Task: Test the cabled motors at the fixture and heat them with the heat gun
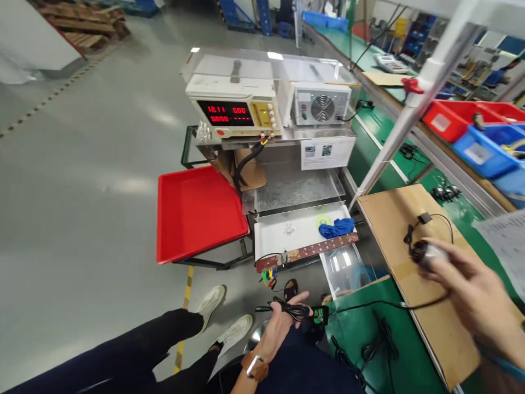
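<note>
In the lower middle, my left hand holds a bundled black cable between thumb and fingers. Beside it is a small green-and-black part, perhaps a circuit board. From there a thin black lead runs right, toward my right hand. My right hand, slightly blurred, grips a small round black-and-silver device over a cardboard sheet. On that cardboard, close to the device, lies a thin cable with a small black box. More black cables rest on the green bench mat.
A power supply with lit red digits stands on a cart beside a fan-backed unit. Below are a red tray and a blue glove or cloth. A white post and red and blue bins stand right. Another person's legs are at left.
</note>
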Tool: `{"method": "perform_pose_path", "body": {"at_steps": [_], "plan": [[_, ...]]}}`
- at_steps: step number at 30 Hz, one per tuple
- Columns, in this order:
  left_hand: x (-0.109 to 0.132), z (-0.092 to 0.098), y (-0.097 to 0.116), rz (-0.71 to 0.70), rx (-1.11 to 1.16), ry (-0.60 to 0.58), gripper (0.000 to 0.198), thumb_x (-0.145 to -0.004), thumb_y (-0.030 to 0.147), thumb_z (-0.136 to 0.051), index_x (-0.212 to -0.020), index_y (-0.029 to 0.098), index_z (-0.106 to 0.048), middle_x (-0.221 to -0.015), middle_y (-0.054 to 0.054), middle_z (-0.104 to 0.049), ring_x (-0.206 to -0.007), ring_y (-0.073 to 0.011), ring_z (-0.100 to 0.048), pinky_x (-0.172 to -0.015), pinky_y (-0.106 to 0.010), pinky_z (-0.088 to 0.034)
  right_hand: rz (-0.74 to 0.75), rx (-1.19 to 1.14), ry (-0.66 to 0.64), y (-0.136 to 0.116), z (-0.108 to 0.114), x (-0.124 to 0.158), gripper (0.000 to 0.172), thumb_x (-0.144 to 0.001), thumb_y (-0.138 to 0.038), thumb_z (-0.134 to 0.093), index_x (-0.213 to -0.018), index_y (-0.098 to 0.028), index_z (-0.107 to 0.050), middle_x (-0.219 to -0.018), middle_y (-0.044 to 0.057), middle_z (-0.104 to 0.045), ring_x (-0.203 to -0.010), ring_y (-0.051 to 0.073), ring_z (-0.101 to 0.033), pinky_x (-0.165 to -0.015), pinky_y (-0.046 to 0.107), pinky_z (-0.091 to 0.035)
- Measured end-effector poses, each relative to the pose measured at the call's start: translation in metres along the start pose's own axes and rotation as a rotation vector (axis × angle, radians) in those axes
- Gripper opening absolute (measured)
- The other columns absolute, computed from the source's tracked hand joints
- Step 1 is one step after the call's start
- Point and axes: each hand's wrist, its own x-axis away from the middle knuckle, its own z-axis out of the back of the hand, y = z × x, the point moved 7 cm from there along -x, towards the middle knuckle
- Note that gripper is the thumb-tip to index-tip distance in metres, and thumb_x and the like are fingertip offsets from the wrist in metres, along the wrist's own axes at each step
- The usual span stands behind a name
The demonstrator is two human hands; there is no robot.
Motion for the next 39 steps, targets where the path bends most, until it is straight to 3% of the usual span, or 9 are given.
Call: {"method": "perform_pose_path", "body": {"at_steps": [5, 8, 10, 12, 14, 18, 23, 27, 39], "plan": [[-0.013, 0.055, -0.012, 0.135, -0.098, 0.338, 0.077, -0.087, 0.081, -0.036, -0.07, 0.014, -0.07, -0.088, -0.012, -0.072, -0.075, -0.0189, -0.061, -0.075, -0.033, -0.045, -0.032, 0.116, -0.342, 0.054, -0.206, -0.076, 0.051, -0.078, -0.05, -0.072, -0.117, -0.017, -0.064, -0.098, 0.01, -0.072, -0.082, 0.023, -0.068, -0.078, 0.039, -0.057], [-0.022, 0.082, -0.018, 0.189, -0.167, 0.383, 0.071, -0.081, 0.08, -0.051, -0.1, 0.014, -0.068, -0.087, -0.009, -0.072, -0.066, -0.0177, -0.063, -0.068, -0.034, -0.049, 0.06, 0.347, -0.429, 0.099, -0.321, -0.103, 0.041, -0.077, -0.035, -0.07, -0.113, -0.015, -0.062, -0.103, 0.009, -0.07, -0.092, 0.022, -0.066, -0.089, 0.036, -0.052], [-0.028, 0.096, -0.019, 0.178, -0.196, 0.386, 0.083, -0.077, 0.08, -0.057, -0.13, 0.016, -0.052, -0.084, -0.006, -0.071, -0.064, -0.0183, -0.064, -0.063, -0.033, -0.048, 0.094, 0.487, -0.508, 0.124, -0.384, -0.112, 0.037, -0.078, -0.026, -0.068, -0.113, -0.014, -0.061, -0.11, 0.01, -0.068, -0.098, 0.022, -0.065, -0.092, 0.033, -0.049], [-0.035, 0.105, -0.019, 0.14, -0.2, 0.391, 0.091, -0.075, 0.08, -0.06, -0.138, 0.017, -0.039, -0.079, -0.002, -0.069, -0.064, -0.0176, -0.064, -0.062, -0.032, -0.048, 0.102, 0.602, -0.581, 0.146, -0.432, -0.118, 0.036, -0.081, -0.021, -0.067, -0.116, -0.014, -0.061, -0.114, 0.011, -0.065, -0.1, 0.022, -0.064, -0.091, 0.03, -0.048], [-0.041, 0.107, -0.02, 0.158, -0.187, 0.412, 0.083, -0.076, 0.082, -0.054, -0.128, 0.018, -0.044, -0.068, 0.005, -0.059, -0.055, -0.0135, -0.057, -0.058, -0.029, -0.046, 0.093, 0.688, -0.634, 0.165, -0.467, -0.123, 0.037, -0.084, -0.02, -0.066, -0.121, -0.014, -0.061, -0.117, 0.011, -0.062, -0.1, 0.021, -0.064, -0.089, 0.028, -0.048], [-0.056, 0.102, -0.019, 0.242, -0.178, 0.445, 0.07, -0.081, 0.087, -0.032, -0.092, 0.021, -0.052, -0.051, 0.011, -0.035, -0.037, -0.0081, -0.036, -0.043, -0.024, -0.033, 0.101, 0.774, -0.704, 0.191, -0.509, -0.13, 0.04, -0.088, -0.021, -0.065, -0.127, -0.016, -0.059, -0.122, 0.01, -0.057, -0.099, 0.019, -0.065, -0.09, 0.026, -0.048], [-0.075, 0.098, -0.017, 0.24, -0.283, 0.435, 0.067, -0.085, 0.081, -0.035, -0.099, 0.019, -0.056, -0.06, 0.003, -0.055, -0.047, -0.0132, -0.054, -0.048, -0.026, -0.039, 0.194, 0.864, -0.839, 0.195, -0.538, -0.13, 0.035, -0.091, -0.02, -0.06, -0.127, -0.016, -0.06, -0.122, 0.01, -0.055, -0.102, 0.02, -0.063, -0.092, 0.026, -0.047], [-0.082, 0.098, -0.027, 0.277, -0.299, 0.446, 0.056, -0.089, 0.074, -0.034, -0.096, 0.021, -0.051, -0.061, 0.006, -0.052, -0.041, -0.0099, -0.046, -0.043, -0.025, -0.032, 0.26, 0.96, -0.916, 0.185, -0.545, -0.126, 0.032, -0.093, -0.02, -0.06, -0.124, -0.014, -0.06, -0.121, 0.012, -0.055, -0.104, 0.023, -0.062, -0.089, 0.028, -0.048], [-0.088, 0.109, -0.033, 0.321, -0.224, 0.555, 0.058, -0.087, 0.078, -0.031, -0.089, 0.022, -0.046, -0.062, 0.005, -0.052, -0.044, -0.0097, -0.047, -0.045, -0.025, -0.031, 0.046, 0.986, -0.901, 0.208, -0.56, -0.117, 0.033, -0.095, -0.022, -0.057, -0.125, -0.01, -0.057, -0.126, 0.018, -0.054, -0.106, 0.025, -0.063, -0.088, 0.03, -0.051]]}}
